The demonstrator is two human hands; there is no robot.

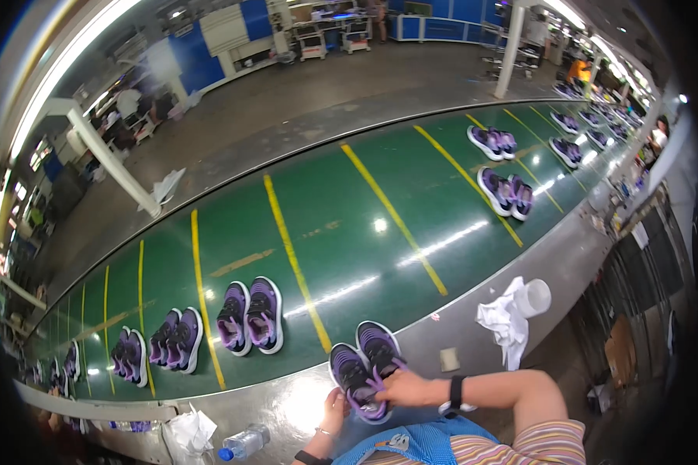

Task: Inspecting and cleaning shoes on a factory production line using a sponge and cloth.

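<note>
Purple shoes (368,366): right hand (407,390), arm bent across, grips one; left hand (335,408) cups its heel.

Purple shoes (367,368) with white soles and black panels; green belt (349,232) marked with yellow lines (291,256); white cloth (506,319); blue-capped clear bottle (244,443).

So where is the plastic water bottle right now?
The water bottle lies on the grey ledge at lower left, beside a crumpled white cloth, left of the left hand.

Both hands meet low at centre: left hand (334,406) palm-up, right hand (405,389) curled over.
</note>
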